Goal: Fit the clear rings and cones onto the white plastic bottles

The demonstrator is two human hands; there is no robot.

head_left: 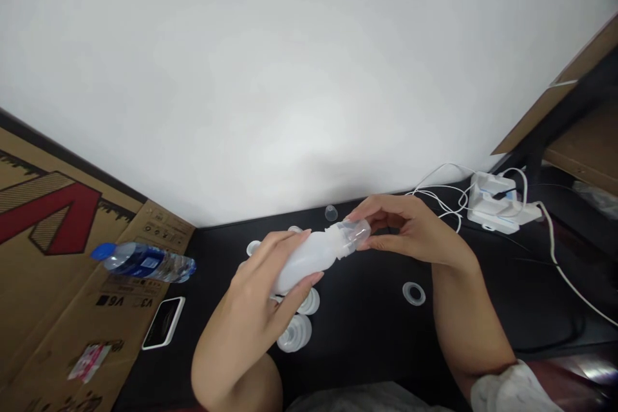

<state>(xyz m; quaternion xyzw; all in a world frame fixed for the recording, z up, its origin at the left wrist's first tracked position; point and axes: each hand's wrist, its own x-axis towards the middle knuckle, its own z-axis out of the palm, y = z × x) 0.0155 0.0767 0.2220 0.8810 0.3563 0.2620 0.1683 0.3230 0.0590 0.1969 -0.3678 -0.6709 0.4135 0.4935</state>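
Note:
My left hand (263, 293) is wrapped round the body of a translucent white plastic bottle (309, 262), which lies tilted in the air with its neck towards the right. Over the neck end sits a clear cap (356, 235). The thumb and fingers of my right hand (403, 230) pinch this cap from the right. Below the bottle, partly behind my left hand, are several round white and clear plastic parts (294, 333). A small clear cup-like piece (331, 213) lies behind the bottle near the wall. A flat ring (414, 293) rests under my right wrist.
On the left are a blue-capped water bottle (145, 262), a cardboard box (120, 328) and a white-edged phone (164, 323). To the right, a white power strip (497, 203) with tangled cables (447, 196) lies on the black surface (367, 335). A white wall (290, 77) rises behind.

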